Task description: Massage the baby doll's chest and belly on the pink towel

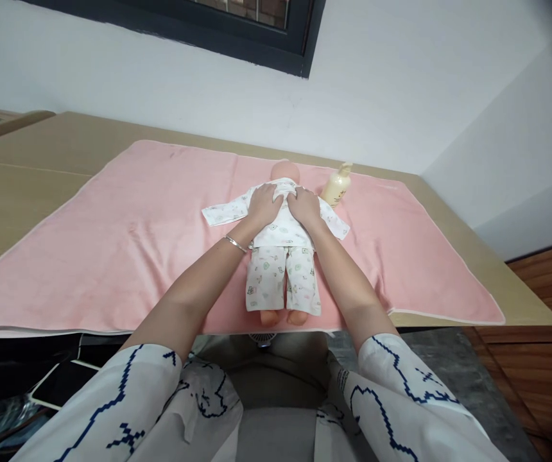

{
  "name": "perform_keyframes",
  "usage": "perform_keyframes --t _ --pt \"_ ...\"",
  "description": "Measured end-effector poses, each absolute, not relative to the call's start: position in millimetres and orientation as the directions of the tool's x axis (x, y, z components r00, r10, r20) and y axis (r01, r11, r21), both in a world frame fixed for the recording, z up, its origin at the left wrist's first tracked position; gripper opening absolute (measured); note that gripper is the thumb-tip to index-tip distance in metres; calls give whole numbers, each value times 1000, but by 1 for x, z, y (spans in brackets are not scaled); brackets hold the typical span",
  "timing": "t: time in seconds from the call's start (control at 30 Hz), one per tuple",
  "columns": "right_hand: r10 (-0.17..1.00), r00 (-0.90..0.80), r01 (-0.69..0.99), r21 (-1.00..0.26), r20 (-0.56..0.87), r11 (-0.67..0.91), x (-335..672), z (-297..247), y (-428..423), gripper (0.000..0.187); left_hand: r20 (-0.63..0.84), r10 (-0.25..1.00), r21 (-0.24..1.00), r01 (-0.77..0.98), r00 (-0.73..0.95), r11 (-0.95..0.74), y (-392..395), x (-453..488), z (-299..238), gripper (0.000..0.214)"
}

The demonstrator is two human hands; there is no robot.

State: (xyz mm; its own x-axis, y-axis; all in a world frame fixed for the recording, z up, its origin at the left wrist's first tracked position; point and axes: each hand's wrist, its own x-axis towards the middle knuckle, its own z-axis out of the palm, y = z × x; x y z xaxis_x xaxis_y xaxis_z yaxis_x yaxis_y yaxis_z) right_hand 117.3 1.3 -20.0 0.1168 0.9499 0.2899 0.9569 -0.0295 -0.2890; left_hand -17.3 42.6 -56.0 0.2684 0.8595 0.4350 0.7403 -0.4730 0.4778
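Doll, one, clothed in patterned shirt and trousers: laid lengthwise on a pink cloth, head at 12 o'clock, feet at 6 — apparently so that both sides can be reached evenly. Left hand, at 11 on the shirt, and right hand, at 1: both laid flat, fingers loosely extended, nothing grasped — pressure seemingly shared. Pump bottle: set between 1 and 2, presumably for easy reach. Cloth: spread over a table, likely as padding.
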Motion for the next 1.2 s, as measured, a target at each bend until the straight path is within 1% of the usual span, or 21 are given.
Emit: perform_keyframes --t 0.17,0.33,0.43,0.53,0.6,0.7,0.77,0.8,1.0,1.2 --pt "960 67 944 -328 272 27 127 -22 7 42 467 847 500 714 255 -491 46 -18 -62 42" --pt "962 44 926 -373 271 62 131 -15 5 44 456 857 535 695 242 -480 44 -19 -62 44" --pt "927 27 907 -398 374 134 133 -1 0 51 512 838 579 646 186 -498 38 -21 -65 54" --pt "870 26 907 -379 492 187 130 8 -5 56 605 781 567 603 157 -561 32 -23 -68 60" --pt "858 -11 906 -358 514 226 124 4 -7 55 631 760 560 588 154 -584 30 -23 -69 61" --pt "894 -105 904 -333 435 268 113 -12 -6 52 637 762 586 570 114 -576 29 -23 -70 64" --pt "924 -129 905 -337 360 258 109 -19 -5 50 632 768 601 562 101 -568 29 -24 -70 64" --pt "930 -127 904 -345 344 251 108 -21 -4 50 628 772 606 560 100 -566 29 -24 -70 64" --pt "889 -58 889 -382 454 253 111 -17 -6 54 618 781 612 565 96 -553 31 -23 -73 62" --pt "925 -94 900 -365 368 236 108 -19 -4 49 608 790 610 587 85 -532 32 -23 -74 60"
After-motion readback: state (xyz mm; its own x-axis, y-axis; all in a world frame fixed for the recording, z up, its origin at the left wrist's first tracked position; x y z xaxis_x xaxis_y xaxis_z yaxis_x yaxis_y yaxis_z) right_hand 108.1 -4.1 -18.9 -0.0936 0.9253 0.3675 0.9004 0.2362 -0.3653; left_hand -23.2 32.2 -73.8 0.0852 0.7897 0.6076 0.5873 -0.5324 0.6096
